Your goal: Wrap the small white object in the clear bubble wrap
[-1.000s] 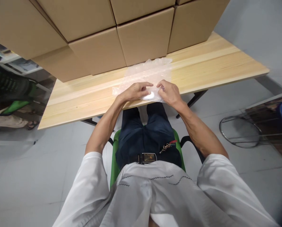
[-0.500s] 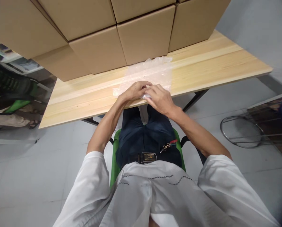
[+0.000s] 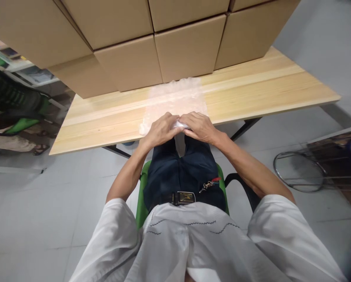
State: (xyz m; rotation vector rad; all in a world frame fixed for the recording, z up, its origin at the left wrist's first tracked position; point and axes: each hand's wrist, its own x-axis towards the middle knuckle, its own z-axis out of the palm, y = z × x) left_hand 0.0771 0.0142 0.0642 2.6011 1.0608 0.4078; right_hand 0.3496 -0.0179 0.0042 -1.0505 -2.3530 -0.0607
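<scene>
A sheet of clear bubble wrap (image 3: 177, 96) lies flat on the wooden table, its near end at the front edge. Over that near end, a small whitish bundle (image 3: 180, 124) shows between my hands, seemingly wrapped in the sheet; its contents cannot be made out. My left hand (image 3: 162, 129) curls over the bundle's left side, thumb on the near side. From the right, my right hand (image 3: 199, 126) closes round the other end in the same way. The fingertips of both hands almost meet, and they hide most of the bundle.
Large cardboard boxes (image 3: 190, 49) are stacked along the back of the wooden table (image 3: 269, 92). I sit on a green chair (image 3: 141, 201) at its front edge. Another person's sandalled foot (image 3: 40, 149) shows at the left. A metal-ringed stool (image 3: 299, 172) stands at the right.
Both hands have come slightly nearer to me and lie flatter along the bundle, more of which shows between them. The bubble wrap sheet has shifted a little toward me and left.
</scene>
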